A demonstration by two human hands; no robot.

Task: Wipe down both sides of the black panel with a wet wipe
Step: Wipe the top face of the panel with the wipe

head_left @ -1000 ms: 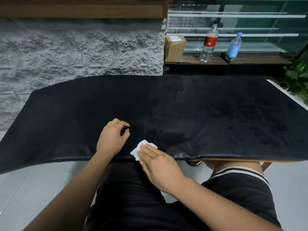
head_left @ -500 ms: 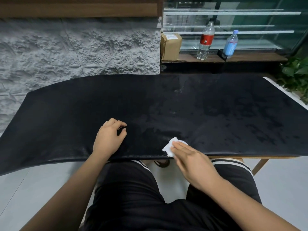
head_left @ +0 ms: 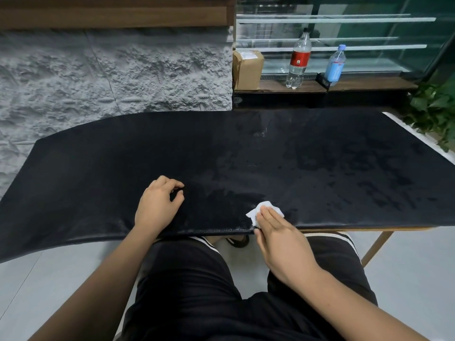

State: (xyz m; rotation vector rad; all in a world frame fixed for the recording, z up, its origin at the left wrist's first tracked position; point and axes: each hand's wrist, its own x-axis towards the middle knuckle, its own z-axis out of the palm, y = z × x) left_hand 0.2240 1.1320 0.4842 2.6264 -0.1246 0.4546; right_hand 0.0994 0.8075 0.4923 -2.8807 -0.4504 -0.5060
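A large black panel [head_left: 246,156] lies flat across a table in front of me, its surface streaked with wet patches. My right hand [head_left: 278,237] presses a crumpled white wet wipe [head_left: 264,209] onto the panel near its front edge, with straight fingers laid over the wipe. My left hand [head_left: 157,205] rests on the panel to the left of the wipe, fingers loosely curled and holding nothing.
Behind the panel a wooden ledge carries a cardboard box [head_left: 247,70], a clear bottle with a red label [head_left: 298,60] and a blue bottle [head_left: 334,65]. A rough grey stone wall [head_left: 110,70] stands at the back left. Green plants [head_left: 433,112] sit at the right.
My right hand has slid the wipe to the right along the panel's front edge. My left hand has stayed in place.
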